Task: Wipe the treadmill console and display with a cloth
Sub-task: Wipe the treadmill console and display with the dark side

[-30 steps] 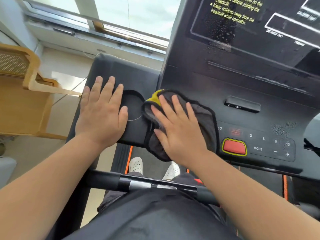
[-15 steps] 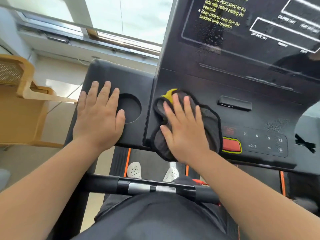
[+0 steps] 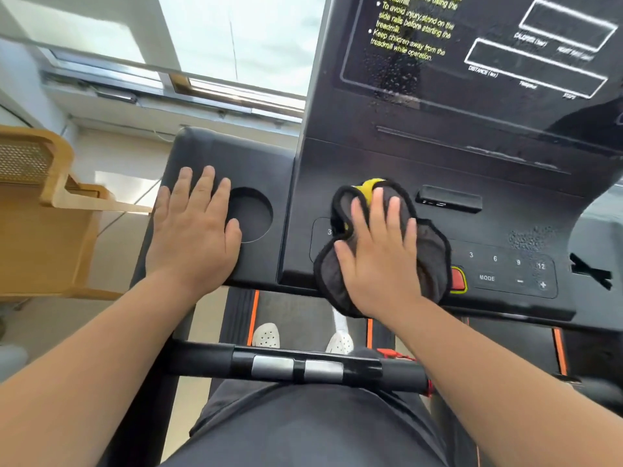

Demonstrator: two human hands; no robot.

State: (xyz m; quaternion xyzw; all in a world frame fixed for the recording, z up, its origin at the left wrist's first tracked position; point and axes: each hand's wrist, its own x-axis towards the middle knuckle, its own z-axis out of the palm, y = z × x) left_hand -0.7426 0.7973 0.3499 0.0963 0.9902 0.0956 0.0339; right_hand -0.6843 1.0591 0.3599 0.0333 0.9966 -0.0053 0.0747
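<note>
**Inspector:** Position of the cloth?

**Assessor:** The grey cloth (image 3: 435, 257), black-edged with a yellow patch at its far end, lies bunched on the treadmill console (image 3: 505, 227). It sits over the middle of the button row and overhangs the near edge. Its right side covers part of the red button (image 3: 457, 281).

**Inspector:** Hands?

**Assessor:** The right hand (image 3: 377, 254) lies flat on the cloth, fingers straight and spread, pressing it to the console. The left hand (image 3: 192, 230) rests flat, fingers extended, on the console's left wing, thumb at the rim of the round cup recess (image 3: 251, 214).

**Inspector:** Display?

**Assessor:** The display (image 3: 472, 79) stands far right, beyond the cloth and apart from it. Droplets (image 3: 394, 75) speckle its lower left. A second wet patch (image 3: 529, 237) sits right of the cloth, just beyond the number keys (image 3: 495, 258).

**Inspector:** Surroundings?

**Assessor:** A handlebar (image 3: 303, 367) runs across the near side. A wooden chair (image 3: 43, 224) stands to the left.
</note>
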